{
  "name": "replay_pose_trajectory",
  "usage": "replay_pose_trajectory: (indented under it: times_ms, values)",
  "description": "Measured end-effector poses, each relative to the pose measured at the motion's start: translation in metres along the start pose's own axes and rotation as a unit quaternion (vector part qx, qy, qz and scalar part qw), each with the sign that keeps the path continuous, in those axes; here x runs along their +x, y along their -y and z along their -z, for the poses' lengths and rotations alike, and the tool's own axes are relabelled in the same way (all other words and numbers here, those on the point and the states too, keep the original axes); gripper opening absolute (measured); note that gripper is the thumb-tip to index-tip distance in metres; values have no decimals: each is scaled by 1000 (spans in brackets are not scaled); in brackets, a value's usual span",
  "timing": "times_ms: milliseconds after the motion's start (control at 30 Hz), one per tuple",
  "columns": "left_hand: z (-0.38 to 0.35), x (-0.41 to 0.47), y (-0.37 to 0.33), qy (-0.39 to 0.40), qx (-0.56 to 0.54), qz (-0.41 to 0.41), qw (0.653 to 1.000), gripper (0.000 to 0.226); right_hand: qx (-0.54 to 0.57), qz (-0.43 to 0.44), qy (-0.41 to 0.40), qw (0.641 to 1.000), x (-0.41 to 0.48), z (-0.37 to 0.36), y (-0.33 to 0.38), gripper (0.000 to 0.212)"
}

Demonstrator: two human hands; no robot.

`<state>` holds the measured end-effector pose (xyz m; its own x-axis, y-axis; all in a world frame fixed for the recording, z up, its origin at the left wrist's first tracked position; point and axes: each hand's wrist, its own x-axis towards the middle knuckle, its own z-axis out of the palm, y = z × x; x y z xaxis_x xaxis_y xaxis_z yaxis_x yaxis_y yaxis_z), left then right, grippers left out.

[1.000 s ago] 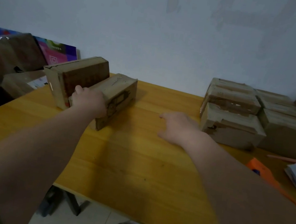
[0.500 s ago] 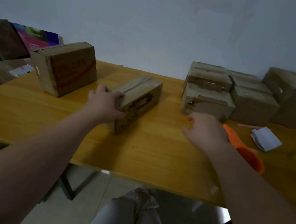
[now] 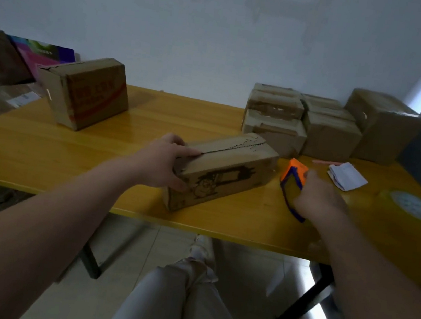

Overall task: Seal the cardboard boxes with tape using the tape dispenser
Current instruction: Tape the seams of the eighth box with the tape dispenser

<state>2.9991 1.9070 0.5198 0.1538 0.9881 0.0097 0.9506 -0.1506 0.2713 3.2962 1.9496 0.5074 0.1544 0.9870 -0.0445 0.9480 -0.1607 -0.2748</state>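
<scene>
A long cardboard box [image 3: 226, 165] with a cartoon print lies near the front edge of the yellow table [image 3: 125, 191], its top seam unsealed. My left hand [image 3: 162, 161] grips its near left end, fingers over the top and thumb on the side. Just right of the box stands the orange and blue tape dispenser [image 3: 293, 178]. My right hand [image 3: 319, 197] lies over the dispenser, fingers curled round it. A roll of tape [image 3: 411, 205] lies flat at the far right.
A larger box with red print [image 3: 87, 92] stands at the back left. Several stacked boxes [image 3: 316, 122] sit at the back right against the wall. Folded white paper [image 3: 346, 175] and a pink pen [image 3: 325, 162] lie in front of them. My knees show below the table edge.
My left hand has dragged the long box from beside the red-print box toward the middle front. My right hand has moved right off the bare table onto the dispenser.
</scene>
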Motion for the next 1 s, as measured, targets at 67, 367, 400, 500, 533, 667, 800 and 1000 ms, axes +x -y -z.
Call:
replay_pose_trajectory:
  times_ms: [67, 367, 400, 500, 533, 667, 800, 1000]
  values:
    - [3, -2, 0, 14, 6, -17, 1000, 85, 50, 13, -75, 996, 1, 4, -3, 50]
    - [15, 3, 1, 116, -16, -94, 989, 89, 359, 139, -225, 895, 2, 60, 22, 28]
    - [16, 5, 1, 124, -24, -98, 987, 89, 422, 155, -172, 876, 0, 63, 27, 24]
    - [16, 10, 0, 114, -1, -98, 989, 87, 513, 191, -29, 836, -5, 59, 42, 37]
    - [15, 11, -1, 103, 17, -99, 990, 86, 510, 203, -1, 836, -5, 55, 46, 45]
    - [9, 13, -3, 58, 35, -103, 992, 81, 500, 197, 66, 841, 3, 43, 54, 59]
    - [6, 15, 0, 65, 27, -103, 992, 81, 502, 212, 110, 831, 11, 41, 57, 59]
    - [5, 22, 4, 82, 19, -110, 990, 83, 432, 262, 111, 856, 22, 38, 60, 60]
